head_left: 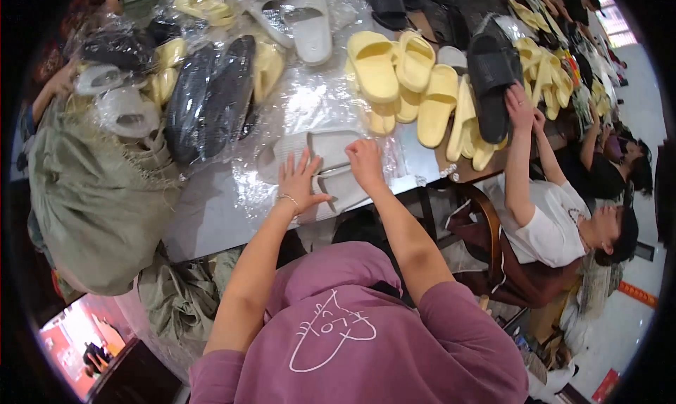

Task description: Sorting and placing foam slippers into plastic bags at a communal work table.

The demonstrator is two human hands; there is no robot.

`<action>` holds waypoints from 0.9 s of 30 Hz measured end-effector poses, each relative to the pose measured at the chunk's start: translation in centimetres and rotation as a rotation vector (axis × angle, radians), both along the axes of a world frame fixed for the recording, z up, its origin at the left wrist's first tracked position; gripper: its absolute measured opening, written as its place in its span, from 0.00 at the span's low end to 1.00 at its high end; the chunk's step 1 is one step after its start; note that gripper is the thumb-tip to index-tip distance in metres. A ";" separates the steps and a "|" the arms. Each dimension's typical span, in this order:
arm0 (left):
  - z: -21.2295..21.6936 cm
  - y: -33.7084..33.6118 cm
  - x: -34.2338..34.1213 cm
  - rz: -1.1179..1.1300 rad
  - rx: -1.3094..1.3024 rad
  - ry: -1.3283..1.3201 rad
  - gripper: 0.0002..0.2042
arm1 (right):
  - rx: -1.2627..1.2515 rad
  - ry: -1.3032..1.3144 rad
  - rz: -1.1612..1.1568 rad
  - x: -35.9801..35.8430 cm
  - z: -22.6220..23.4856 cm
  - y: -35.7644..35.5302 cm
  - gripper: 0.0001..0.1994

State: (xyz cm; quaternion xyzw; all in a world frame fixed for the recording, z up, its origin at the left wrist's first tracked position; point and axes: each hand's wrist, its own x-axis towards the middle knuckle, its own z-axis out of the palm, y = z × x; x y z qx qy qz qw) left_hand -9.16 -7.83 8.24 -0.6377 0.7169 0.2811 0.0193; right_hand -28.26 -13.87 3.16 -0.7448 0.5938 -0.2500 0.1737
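Note:
A pair of grey slippers lies on the table before me, one grey slipper beyond the other. Clear plastic film shows around their left end; whether it wraps them fully I cannot tell. My left hand rests on the pair with its fingers spread flat. At the right end of the slippers my right hand is closed with the fingers curled in. What it pinches, if anything, is hidden, though thin clear plastic lies beside it.
Yellow slippers sit at the back right. Bagged black slippers and a grey slipper lie farther back and left. A green sack bulges at the table's left. A co-worker on the right handles a black slipper.

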 end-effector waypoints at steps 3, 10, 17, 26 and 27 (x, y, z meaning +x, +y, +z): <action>0.0 0.0 0.3 0.001 0.022 0.000 0.49 | 0.026 -0.154 0.062 -1.8 1.6 2.1 0.04; -0.3 -0.1 0.5 -0.022 0.026 -0.002 0.51 | -0.032 -0.059 -0.572 -13.8 -0.3 7.2 0.06; -0.4 0.0 0.2 -0.033 -0.011 -0.009 0.51 | 0.150 -0.164 -0.690 -17.6 -3.9 6.6 0.07; 2.5 3.2 1.1 0.237 -0.385 0.492 0.35 | -0.092 0.082 -0.574 -7.9 1.9 5.0 0.18; 6.5 2.4 0.5 0.231 -0.392 0.500 0.35 | -0.049 0.009 -0.405 -5.9 2.9 5.0 0.17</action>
